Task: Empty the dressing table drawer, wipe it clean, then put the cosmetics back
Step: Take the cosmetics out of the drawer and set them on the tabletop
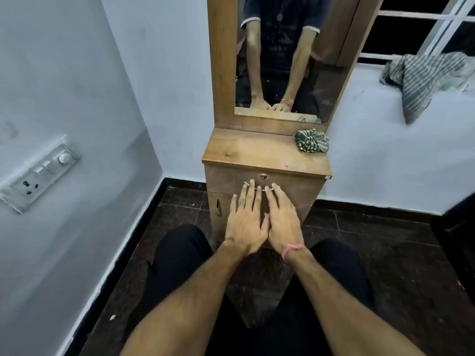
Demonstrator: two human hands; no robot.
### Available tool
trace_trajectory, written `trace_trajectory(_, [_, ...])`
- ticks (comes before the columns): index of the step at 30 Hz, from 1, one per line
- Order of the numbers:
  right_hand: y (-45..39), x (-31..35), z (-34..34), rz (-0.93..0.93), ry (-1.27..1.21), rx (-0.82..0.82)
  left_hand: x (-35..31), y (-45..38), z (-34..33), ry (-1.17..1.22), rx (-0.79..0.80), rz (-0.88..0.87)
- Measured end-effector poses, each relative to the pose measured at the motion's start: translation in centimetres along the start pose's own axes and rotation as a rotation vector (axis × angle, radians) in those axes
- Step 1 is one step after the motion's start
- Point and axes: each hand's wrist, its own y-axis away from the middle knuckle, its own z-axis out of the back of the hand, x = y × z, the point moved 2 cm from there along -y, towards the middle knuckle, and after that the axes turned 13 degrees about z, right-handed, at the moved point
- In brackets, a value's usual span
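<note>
Both hands are lying side by side, fingers straight: left hand (pixel 244 222) and right hand (pixel 281 222) touching the closed brown wooden drawer's (pixel 231 179) thin metal handle (pixel 263 189) at twelve o'clock; a striped crumpled cloth (pixel 311 140) is sitting at one o'clock.

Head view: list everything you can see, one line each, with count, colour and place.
dressing table: one, brown wood, against the white wall, straight ahead.
mirror: one, wood-framed, upright on the back of the table.
drawer: one, brown, shut, just under the tabletop.
drawer handle: one, silver, on the drawer front.
keyhole: one, silver, above the handle.
small cloth: one, green and white striped, bunched on the tabletop's right rear corner.
large cloth: one, grey striped, on the window ledge, right.
switchboard: one, white, on the left wall.
floor: dark tiles.
left hand: fingers straight, tips at the handle.
right hand: pink wrist thread, fingers straight, tips at the handle.
</note>
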Motion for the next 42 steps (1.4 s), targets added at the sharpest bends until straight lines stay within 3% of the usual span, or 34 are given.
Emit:
trace_trajectory(5, [-1.1,-1.2,-1.7,-0.032,-0.1,0.086,0.8,-1.3,-1.2,0.007,0.047,-0.006])
trace_trajectory(10, [-3.2,-2.2,-1.2,-0.038,-0.022,0.156,-0.5,-3.2,0.3,-0.003,0.077,-0.044])
trace_trajectory(18, [-4.1,-1.1,0.3,-0.125,-0.036,0.142,-0.4,-3.5,1.4,0.134,0.057,0.04])
trace_trajectory(30, [4.4,6.2,2.5,-0.208,0.068,0.087,-0.2,7.0,5.5,0.085,-0.029,0.101])
trace_trajectory(42, [9.9,10.6,4.6,-0.261,0.063,0.219,-0.2,13.3,6.9,-0.059,0.063,0.149])
